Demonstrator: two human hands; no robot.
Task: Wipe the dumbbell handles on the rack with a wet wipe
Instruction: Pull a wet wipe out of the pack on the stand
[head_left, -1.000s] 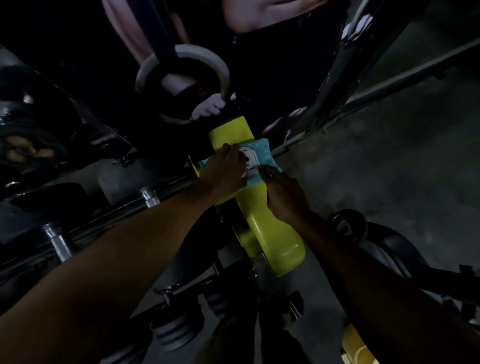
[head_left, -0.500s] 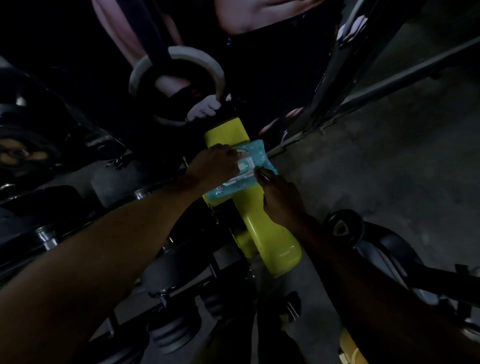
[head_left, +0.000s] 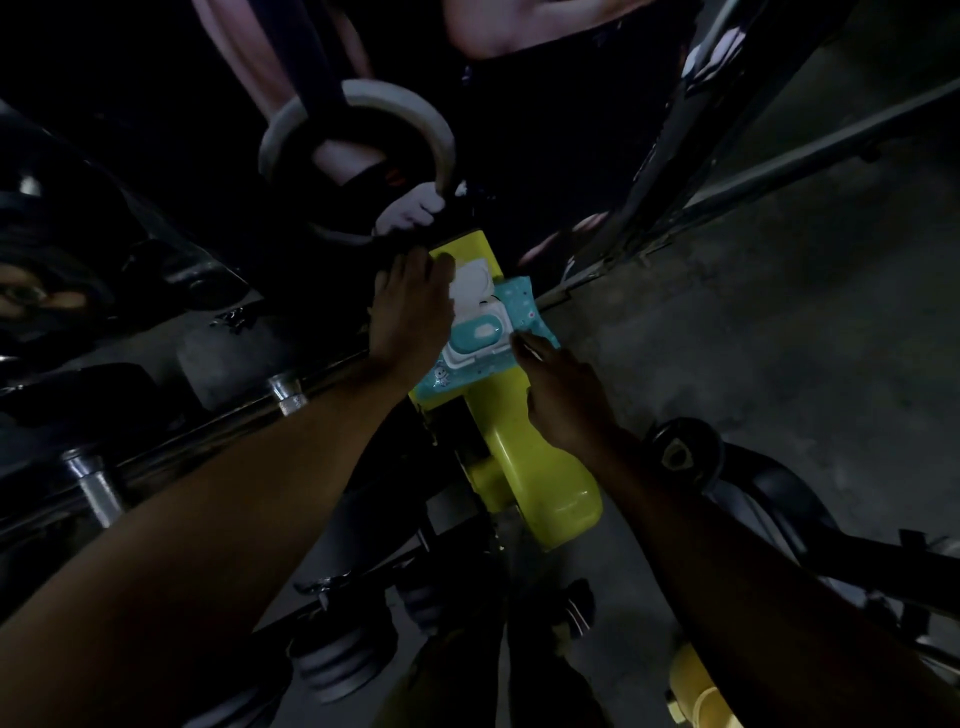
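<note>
In the dim gym, the wipe pack's (head_left: 485, 332) lid has flipped open under my left grip (head_left: 410, 306); my right grip (head_left: 563, 400), fingers loose, reaches for a wipe.

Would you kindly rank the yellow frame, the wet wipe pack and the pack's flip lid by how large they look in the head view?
1. yellow frame, the largest by far.
2. wet wipe pack, lying on the frame and partly hidden by the left hand.
3. flip lid, open, the smallest.
</note>
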